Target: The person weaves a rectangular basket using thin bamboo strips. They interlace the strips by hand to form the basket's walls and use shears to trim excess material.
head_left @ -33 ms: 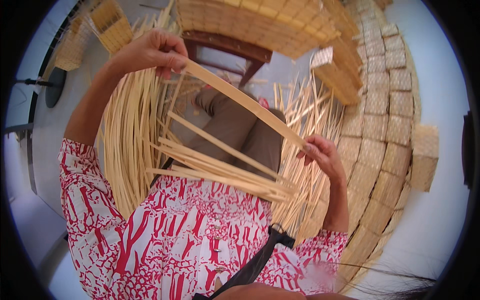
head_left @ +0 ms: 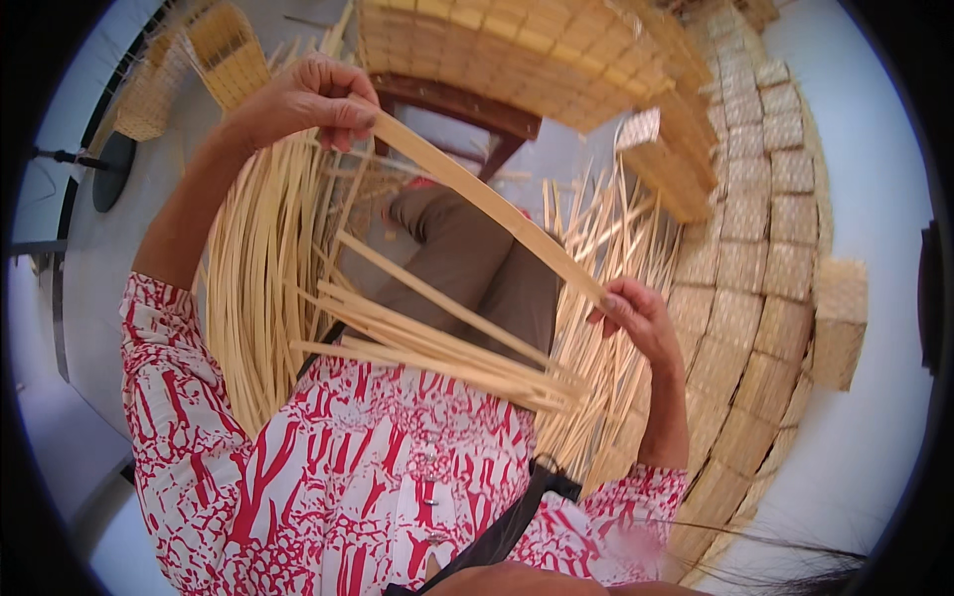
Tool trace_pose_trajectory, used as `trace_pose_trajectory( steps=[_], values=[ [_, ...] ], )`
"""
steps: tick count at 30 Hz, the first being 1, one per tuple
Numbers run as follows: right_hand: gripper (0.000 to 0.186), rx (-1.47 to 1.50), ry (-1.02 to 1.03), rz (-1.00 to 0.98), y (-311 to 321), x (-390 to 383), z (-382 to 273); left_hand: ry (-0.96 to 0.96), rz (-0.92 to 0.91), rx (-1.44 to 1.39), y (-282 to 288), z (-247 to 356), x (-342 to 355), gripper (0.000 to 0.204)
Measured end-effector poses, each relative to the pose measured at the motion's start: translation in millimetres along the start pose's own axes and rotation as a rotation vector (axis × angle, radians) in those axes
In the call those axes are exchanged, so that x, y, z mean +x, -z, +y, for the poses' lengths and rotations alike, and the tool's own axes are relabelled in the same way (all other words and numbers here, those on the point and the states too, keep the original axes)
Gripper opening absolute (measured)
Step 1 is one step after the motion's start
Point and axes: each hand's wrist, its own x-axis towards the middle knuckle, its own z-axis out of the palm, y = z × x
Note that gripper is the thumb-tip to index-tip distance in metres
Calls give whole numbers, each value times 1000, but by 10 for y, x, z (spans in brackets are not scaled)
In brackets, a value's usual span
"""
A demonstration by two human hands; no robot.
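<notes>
1. Two bare hands are in view, holding one flat bamboo-like strip between them; it runs slantwise from the upper left of the frame to right of centre.
2. The left hand, at upper left, has its fingers curled, with the thumb and bent fingers pinching the strip's upper end.
3. The right hand, right of centre, is loosely closed, its thumb and fingertips pinching the lower end.
4. One small bundle of narrower strips lies across the person's lap at centre; the strips overlap too much for an exact count.
5. Two larger heaps of strips flank the lap: a long left heap at left of centre and a more scattered right heap at right of centre. Neither can be counted strip by strip.
6. Two open woven baskets stand at upper left: a paler basket and a yellower basket.
7. One reddish-brown wooden stool is at upper centre, below yellow wovenwork.
8. Many woven boxes form close rows down the right side; one separate box sits at their outer edge.
9. One round black base rests at left.
</notes>
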Motion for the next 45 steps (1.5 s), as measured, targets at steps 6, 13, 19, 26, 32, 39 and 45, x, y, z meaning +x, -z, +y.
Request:
trace_pose_trajectory(
  steps=[6, 13, 19, 26, 32, 39, 45],
  values=[
    [20, 65, 92, 71, -77, 54, -139, -268, 227, -628, -320, -96, 196, 27],
    [22, 53, 37, 88, -114, 43, -245, -291, 464, -628, -532, -124, 346, 25],
    [26, 50, 15, 38, 12, 111, -337, -366, 438, -553, -263, -203, 505, 28],
    [24, 132, 49, -137, 94, 260, -331, -415, 494, -570, -87, -296, 415, 29],
    [23, -27, 53, -192, 184, 224, -190, -375, 564, -542, -148, -363, 445, 26],
    [13, -339, 283, 161, 86, 329, -304, -454, 425, -641, -101, 20, 330, 24],
    [15, -196, 754, 751, 176, 434, -93, -705, 894, -171, 304, 590, 470, 61]
  ],
)
